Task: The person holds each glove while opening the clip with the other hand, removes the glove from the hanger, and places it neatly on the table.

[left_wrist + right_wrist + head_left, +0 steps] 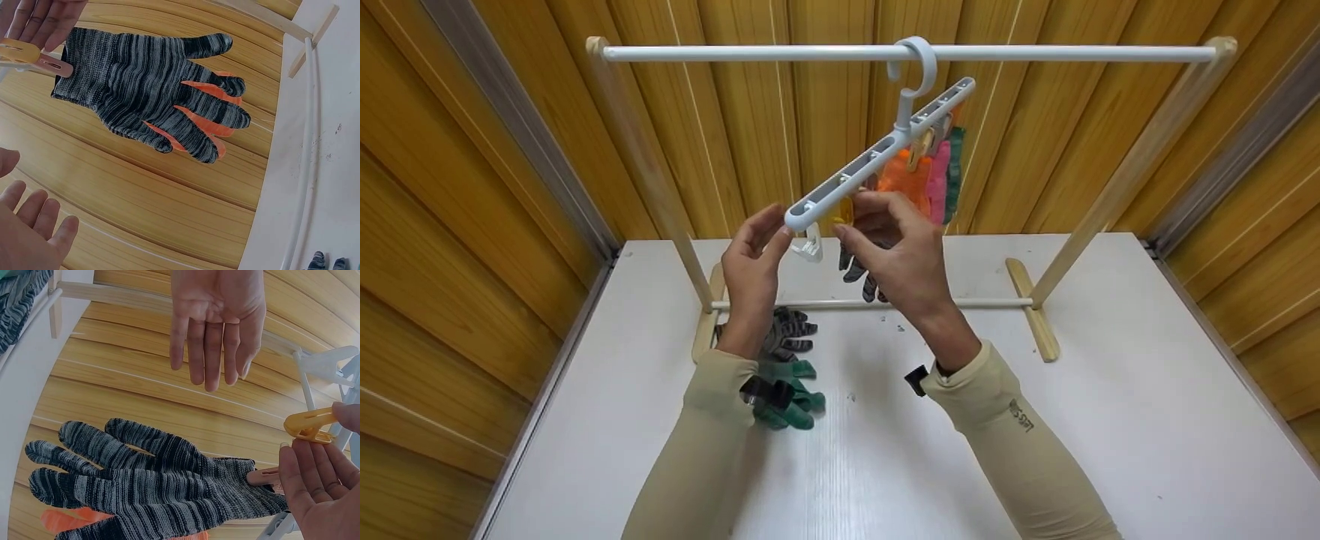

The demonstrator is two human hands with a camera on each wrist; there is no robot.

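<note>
A light grey clip hanger [840,191] hangs by its hook from the white rail and slants toward me. My right hand [911,259] pinches a yellow clip [309,422] under the bar between thumb and fingers. Just beyond it, a pink clip [56,66] grips the cuff of a grey-and-black striped glove [146,84], whose fingers hang down. My left hand [751,270] is at the hanger's near end with fingers extended, its thumb tip right by the bar's end. Beside that thumb dangles a white clip [810,247].
Orange [904,180], pink [939,180] and green gloves [955,176] hang farther along the hanger. A striped glove [793,334] and a green glove [795,401] lie on the white table [885,465] below my left forearm. Wooden posts [645,165] hold up the rail [750,53].
</note>
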